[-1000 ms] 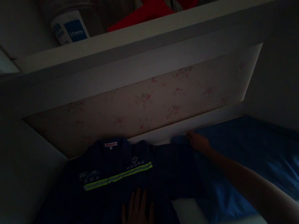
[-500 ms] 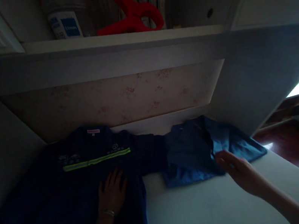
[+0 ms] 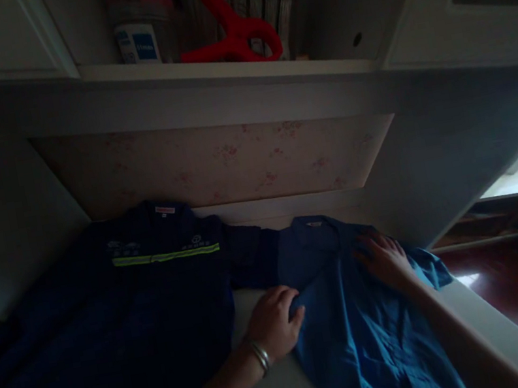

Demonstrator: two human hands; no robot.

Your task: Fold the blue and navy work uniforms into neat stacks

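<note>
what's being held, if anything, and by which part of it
The left hand curls at the side edge of the lighter blue shirt; whether it grips there cannot be told. The right hand lies spread near the shirt's shoulder, no grip visible.

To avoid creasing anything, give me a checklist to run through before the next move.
1. Left hand at the lighter blue shirt's side edge: ok.
2. Right hand on that shirt, near the shoulder: ok.
3. Lighter shirt's collar label facing up: ok.
4. Lighter shirt's front smooth: not ok, wrinkled lower down.
5. Dark blue shirt clear of the lighter one: not ok, its sleeve meets it.
6. Left hand's grip on cloth: cannot tell.
</note>
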